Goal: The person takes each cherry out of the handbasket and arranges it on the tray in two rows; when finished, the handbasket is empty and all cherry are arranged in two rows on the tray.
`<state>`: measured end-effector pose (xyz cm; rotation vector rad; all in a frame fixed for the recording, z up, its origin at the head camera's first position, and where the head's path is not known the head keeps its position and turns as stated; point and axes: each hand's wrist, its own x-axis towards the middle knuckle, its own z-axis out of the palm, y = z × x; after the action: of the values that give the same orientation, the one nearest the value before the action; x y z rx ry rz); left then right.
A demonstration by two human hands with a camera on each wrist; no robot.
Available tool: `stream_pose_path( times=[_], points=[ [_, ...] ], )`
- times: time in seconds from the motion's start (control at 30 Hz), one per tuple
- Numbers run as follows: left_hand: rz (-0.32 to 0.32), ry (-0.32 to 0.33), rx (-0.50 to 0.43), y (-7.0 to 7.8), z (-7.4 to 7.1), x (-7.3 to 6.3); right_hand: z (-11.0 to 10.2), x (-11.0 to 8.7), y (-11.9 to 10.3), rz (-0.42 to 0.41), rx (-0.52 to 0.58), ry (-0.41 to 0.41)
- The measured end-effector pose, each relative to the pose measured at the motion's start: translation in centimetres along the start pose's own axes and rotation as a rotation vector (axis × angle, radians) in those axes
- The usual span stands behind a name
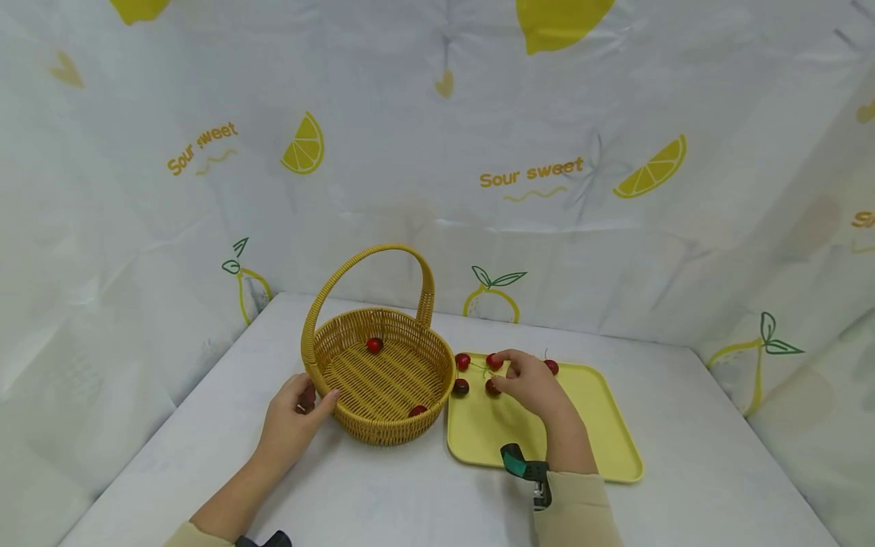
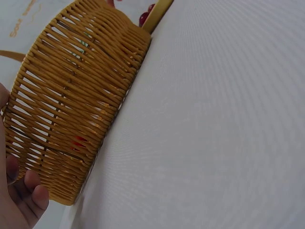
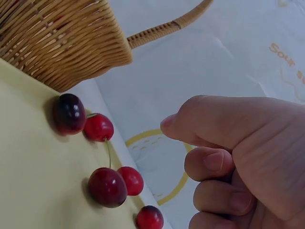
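Note:
My left hand grips the near left rim of a woven basket with a tall handle, thumb over the rim and fingers against the outside wall. Inside the basket lie a red cherry near the back and another cherry by the front wall. My right hand hovers at the cherries on a yellow tray, thumb and forefinger apart. Nearest its fingertips are a dark red cherry and a bright red cherry. In the right wrist view the other fingers are loosely curled and hold nothing.
Left on the tray sit a dark cherry and a red cherry; a further cherry lies at its back edge, beyond the right hand. The basket stands against the tray's left side. A lemon-print cloth rises behind the white table.

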<state>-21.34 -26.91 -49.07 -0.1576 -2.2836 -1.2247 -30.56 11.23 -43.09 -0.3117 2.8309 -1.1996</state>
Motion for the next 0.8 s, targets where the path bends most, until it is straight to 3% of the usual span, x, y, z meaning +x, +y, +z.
stream_pose_path(
  times=[0.4, 0.57, 0.8],
  points=[
    [-0.005, -0.004, 0.010, -0.2, -0.1, 0.2, -0.4, -1.2, -4.4, -0.111, 0.112, 0.024],
    [-0.007, -0.003, 0.012, -0.3, -0.1, 0.1, 0.7, -1.3, -5.9, -0.161, 0.125, -0.067],
    [0.001, 0.003, -0.012, -0.2, 0.2, 0.0, 3.4, -0.4, -7.8, -0.248, 0.011, -0.264]
  ],
)
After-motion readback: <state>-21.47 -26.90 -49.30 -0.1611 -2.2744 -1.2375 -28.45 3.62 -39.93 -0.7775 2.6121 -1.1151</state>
